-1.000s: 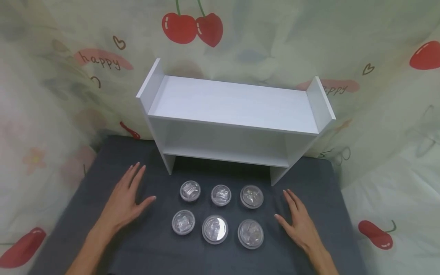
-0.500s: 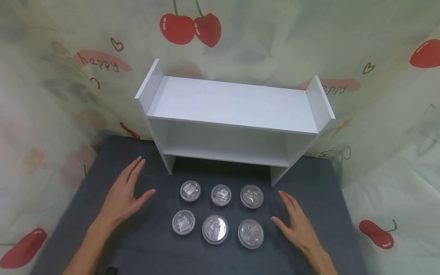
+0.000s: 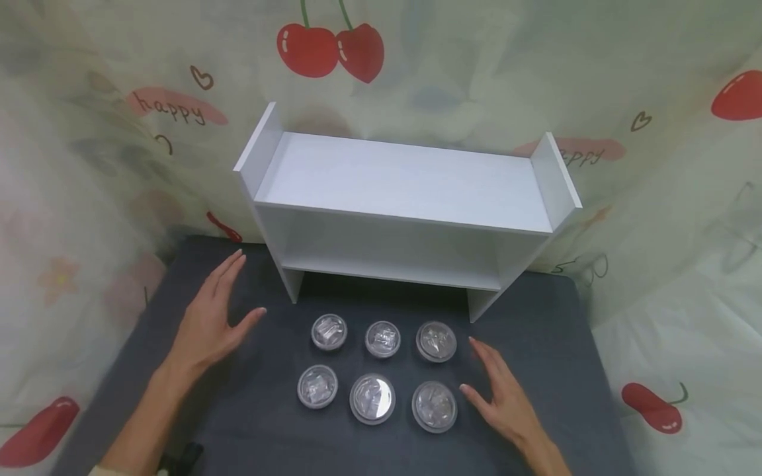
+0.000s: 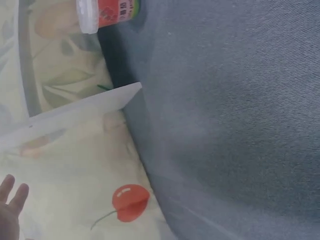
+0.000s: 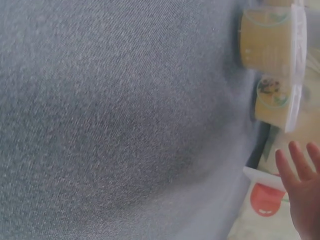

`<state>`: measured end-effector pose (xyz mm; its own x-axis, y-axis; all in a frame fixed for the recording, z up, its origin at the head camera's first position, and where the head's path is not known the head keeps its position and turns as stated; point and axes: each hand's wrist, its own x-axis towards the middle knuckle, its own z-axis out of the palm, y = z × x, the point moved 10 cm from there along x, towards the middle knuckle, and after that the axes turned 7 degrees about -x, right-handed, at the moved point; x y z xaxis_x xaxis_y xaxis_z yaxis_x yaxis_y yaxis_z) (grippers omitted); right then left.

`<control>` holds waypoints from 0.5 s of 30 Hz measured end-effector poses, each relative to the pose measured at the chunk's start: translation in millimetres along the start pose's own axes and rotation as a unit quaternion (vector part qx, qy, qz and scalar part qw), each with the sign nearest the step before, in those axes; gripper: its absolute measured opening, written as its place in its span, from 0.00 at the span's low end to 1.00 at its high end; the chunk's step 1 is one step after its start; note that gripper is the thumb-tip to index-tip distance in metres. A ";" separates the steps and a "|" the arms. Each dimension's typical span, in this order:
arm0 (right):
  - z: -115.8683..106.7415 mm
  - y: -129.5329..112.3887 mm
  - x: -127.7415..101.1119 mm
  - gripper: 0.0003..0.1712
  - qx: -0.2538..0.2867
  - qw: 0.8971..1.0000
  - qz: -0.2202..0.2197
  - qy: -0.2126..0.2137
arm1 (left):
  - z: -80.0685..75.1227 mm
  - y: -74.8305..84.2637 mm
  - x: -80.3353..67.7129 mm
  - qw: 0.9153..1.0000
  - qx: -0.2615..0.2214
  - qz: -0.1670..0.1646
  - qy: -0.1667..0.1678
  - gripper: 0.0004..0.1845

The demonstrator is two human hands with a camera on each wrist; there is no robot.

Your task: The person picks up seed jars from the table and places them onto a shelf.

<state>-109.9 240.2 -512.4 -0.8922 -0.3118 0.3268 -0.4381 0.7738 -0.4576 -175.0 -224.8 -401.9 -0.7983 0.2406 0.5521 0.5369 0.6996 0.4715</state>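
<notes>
Several round plastic tubs with clear lids stand in two rows of three, among them the near right tub (image 3: 434, 406) and the far right tub (image 3: 436, 342). My right hand (image 3: 503, 400) hovers just right of these two, fingers spread and holding nothing. To the left of the rows, my left hand (image 3: 205, 330) is held with straight fingers and thumb apart, also holding nothing. In the left wrist view, a tub with a red label (image 4: 112, 12) shows at the top. Yellowish tubs (image 5: 266, 40) line the right side of the right wrist view.
Behind the tubs stands a white two-tier shelf (image 3: 405, 178) with raised side panels. A dark grey cloth (image 3: 256, 430) covers the table. Patterned curtains (image 3: 673, 218) with cherries hang at the back and both sides.
My left hand has moved forward, towards the back of the table. My right hand has shifted left, closer to the right-hand tubs. The tubs and shelf stay in place.
</notes>
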 end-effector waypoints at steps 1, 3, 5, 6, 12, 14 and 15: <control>-0.1 -1.8 0.3 0.50 0.007 1.000 -0.008 0.005 | -1.1 0.0 1.1 1.000 -0.002 -0.002 0.001 0.47; -0.7 -6.1 1.4 0.50 0.019 0.999 -0.024 0.011 | -3.5 -0.5 3.3 1.000 -0.004 -0.008 0.003 0.48; -2.0 -10.4 2.3 0.49 0.035 0.998 -0.040 0.020 | -6.7 -0.3 5.4 1.000 -0.012 -0.010 0.010 0.48; -2.7 -12.3 2.6 0.49 0.043 0.998 -0.046 0.023 | -8.4 -0.1 6.6 1.000 -0.016 -0.008 0.014 0.48; -5.2 -21.5 3.0 0.48 0.100 0.993 -0.061 0.028 | -19.8 1.6 17.3 0.998 -0.043 -0.004 0.044 0.46; -4.2 -23.8 2.8 0.47 0.117 0.991 -0.065 0.027 | -22.4 3.2 21.5 0.998 -0.044 -0.002 0.046 0.46; -3.4 -24.8 2.4 0.46 0.124 0.990 -0.069 0.028 | -23.3 4.3 23.5 0.998 -0.040 -0.002 0.045 0.46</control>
<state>-100.8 222.2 -497.4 -0.8177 -0.3692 0.4418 -0.5749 0.5649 -0.5920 -185.1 -231.8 -370.9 -0.7743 0.1745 0.6083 0.5572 0.6438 0.5245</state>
